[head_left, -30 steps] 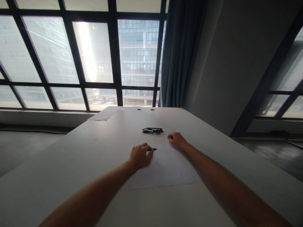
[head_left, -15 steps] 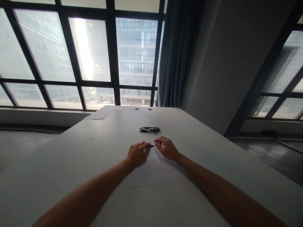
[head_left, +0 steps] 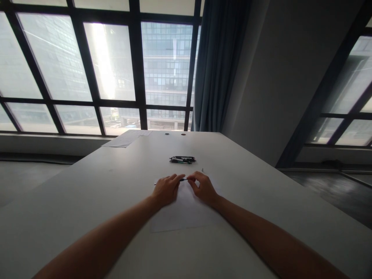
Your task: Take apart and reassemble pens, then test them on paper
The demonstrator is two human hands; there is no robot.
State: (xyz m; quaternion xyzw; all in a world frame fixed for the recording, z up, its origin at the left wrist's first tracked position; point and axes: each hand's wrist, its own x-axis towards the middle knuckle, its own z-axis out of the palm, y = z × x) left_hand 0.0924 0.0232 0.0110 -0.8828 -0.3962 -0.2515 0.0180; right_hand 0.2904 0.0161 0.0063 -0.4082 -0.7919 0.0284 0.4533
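Black pen [head_left: 183, 179], pinched between both grips

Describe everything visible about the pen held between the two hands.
The pen is slim and dark, and too small for its colour or markings to be made out. It lies roughly level, crosswise to the view, just above the far edge of the white sheet of paper on the table. The left hand pinches one end and the right hand the other, so only a short middle stretch shows. Whether it touches the paper cannot be told.
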